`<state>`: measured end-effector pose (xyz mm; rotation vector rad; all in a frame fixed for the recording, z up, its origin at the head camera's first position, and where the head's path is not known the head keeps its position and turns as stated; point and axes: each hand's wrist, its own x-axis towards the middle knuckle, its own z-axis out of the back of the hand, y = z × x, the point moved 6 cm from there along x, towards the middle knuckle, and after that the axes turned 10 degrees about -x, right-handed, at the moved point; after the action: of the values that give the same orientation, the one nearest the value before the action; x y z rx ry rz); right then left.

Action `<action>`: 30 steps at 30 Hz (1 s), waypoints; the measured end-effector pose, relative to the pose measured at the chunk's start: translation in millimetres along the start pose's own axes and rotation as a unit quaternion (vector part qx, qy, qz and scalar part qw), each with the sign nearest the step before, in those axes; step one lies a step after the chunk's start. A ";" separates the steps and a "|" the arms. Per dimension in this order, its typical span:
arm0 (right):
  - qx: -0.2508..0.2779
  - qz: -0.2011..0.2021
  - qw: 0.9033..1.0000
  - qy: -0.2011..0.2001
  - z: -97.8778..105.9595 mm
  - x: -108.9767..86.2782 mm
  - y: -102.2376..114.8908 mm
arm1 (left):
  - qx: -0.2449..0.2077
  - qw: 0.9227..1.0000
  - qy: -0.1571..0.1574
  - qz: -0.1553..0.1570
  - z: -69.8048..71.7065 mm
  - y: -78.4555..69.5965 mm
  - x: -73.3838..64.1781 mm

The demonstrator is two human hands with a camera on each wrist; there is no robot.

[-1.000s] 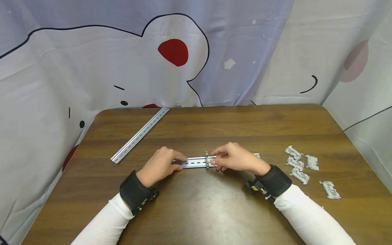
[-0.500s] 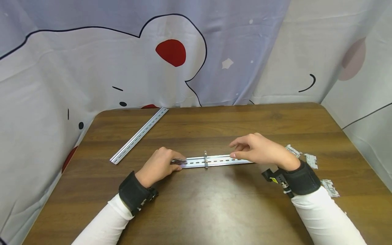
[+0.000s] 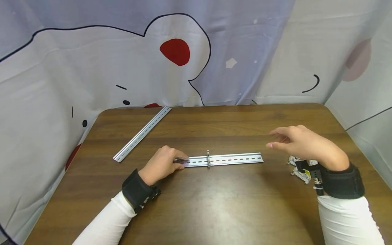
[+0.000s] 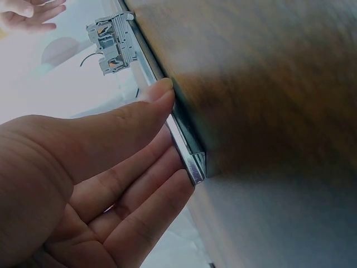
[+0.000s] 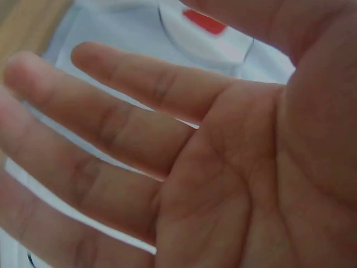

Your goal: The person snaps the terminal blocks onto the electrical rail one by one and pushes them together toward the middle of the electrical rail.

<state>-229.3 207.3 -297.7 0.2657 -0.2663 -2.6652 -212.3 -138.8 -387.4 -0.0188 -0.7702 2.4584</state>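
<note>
A slotted metal DIN rail [image 3: 235, 159] lies crosswise on the wooden table. My left hand [image 3: 159, 165] grips its left end, thumb on the near edge and fingers along the far one. One grey terminal block [image 3: 208, 159] stands upright on the rail, just right of the left hand; the left wrist view shows the block [image 4: 111, 43] side-on with orange parts. My right hand [image 3: 301, 141] hovers at the right, fingers spread and holding nothing. Below it are several loose terminal blocks [image 3: 301, 175], partly hidden by the hand and its wrist strap.
A second, longer DIN rail [image 3: 142, 133] lies diagonally at the back left of the table [image 3: 220, 204]. A printed curtain [image 3: 92, 68] hangs behind the table's far edge and along its sides.
My right hand has left the terminal block on the rail and moved right, over the loose blocks, its fingers opening. The left hand keeps its grip; rail and mounted block stay put.
</note>
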 end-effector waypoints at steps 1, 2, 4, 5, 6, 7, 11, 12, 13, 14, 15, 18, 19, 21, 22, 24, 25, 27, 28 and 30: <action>-0.006 -0.008 1.000 -0.002 2.1 -2.3 -7.2 | -0.001 1.000 0.000 -0.001 -0.1 -0.2 0.6; -0.011 -0.016 1.000 -0.002 3.6 -4.0 -14.5 | 0.000 1.000 0.000 -0.001 -0.2 -0.1 1.0; -0.017 -0.035 0.999 0.005 5.3 -7.1 -30.5 | 0.005 1.000 -0.001 -0.002 -0.2 0.1 1.5; -0.024 -0.044 0.999 0.009 5.7 -8.2 -38.6 | 0.005 1.000 0.000 -0.001 -0.3 0.5 1.6; -0.031 -0.054 0.998 0.013 5.6 -9.1 -46.8 | 0.005 1.000 0.001 0.002 -0.4 1.0 1.8; -0.041 -0.063 0.997 0.017 5.4 -9.7 -55.0 | 0.004 1.000 0.002 0.005 -0.4 1.5 1.8; -0.069 -0.091 0.993 0.035 0.3 -8.7 -83.8 | 0.004 1.000 0.004 0.010 -0.3 2.5 1.1; -0.073 -0.093 0.992 0.039 -1.6 -7.7 -89.5 | 0.004 1.000 0.003 0.011 -0.1 2.5 0.9; -0.073 -0.094 0.992 0.043 -3.8 -6.7 -94.7 | 0.005 1.000 0.003 0.012 0.1 2.5 0.7; -0.071 -0.096 0.992 0.047 -6.4 -5.7 -99.3 | 0.005 1.000 0.002 0.012 0.2 2.4 0.7; -0.067 -0.098 0.992 0.051 -9.2 -5.0 -103.6 | 0.005 1.000 0.002 0.012 0.4 2.2 0.6; -0.051 -0.104 0.991 0.063 -18.7 -2.7 -114.7 | 0.004 1.000 0.001 0.013 0.6 1.6 0.6; -0.046 -0.107 0.991 0.069 -22.0 -1.9 -117.9 | 0.004 1.000 0.001 0.013 0.5 1.4 0.7; -0.041 -0.112 0.990 0.081 -27.7 -0.1 -122.7 | 0.004 1.000 0.001 0.011 0.4 1.0 0.8; -0.042 -0.113 0.989 0.086 -29.9 1.1 -124.6 | 0.004 1.000 0.001 0.011 0.3 0.9 0.8; -0.042 -0.112 0.988 0.096 -33.9 4.1 -126.8 | 0.005 1.000 0.001 0.008 0.2 0.5 0.9; -0.041 -0.112 0.988 0.100 -35.8 5.8 -127.4 | 0.005 1.000 0.001 0.007 0.1 0.4 1.0; -0.029 -0.116 0.986 0.112 -40.7 9.0 -128.4 | 0.005 1.000 0.001 0.009 -0.1 0.4 1.1; -0.020 -0.121 0.985 0.119 -43.5 10.4 -128.8 | 0.004 1.000 0.002 0.010 -0.3 0.7 1.1; -0.002 -0.134 0.982 0.130 -49.2 12.5 -129.7 | 0.003 1.000 0.003 0.013 -0.9 1.1 1.3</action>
<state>-282.5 309.0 -376.6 0.6859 -0.1505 -2.8518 -213.8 -138.5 -388.6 -0.0334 -0.7648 2.4836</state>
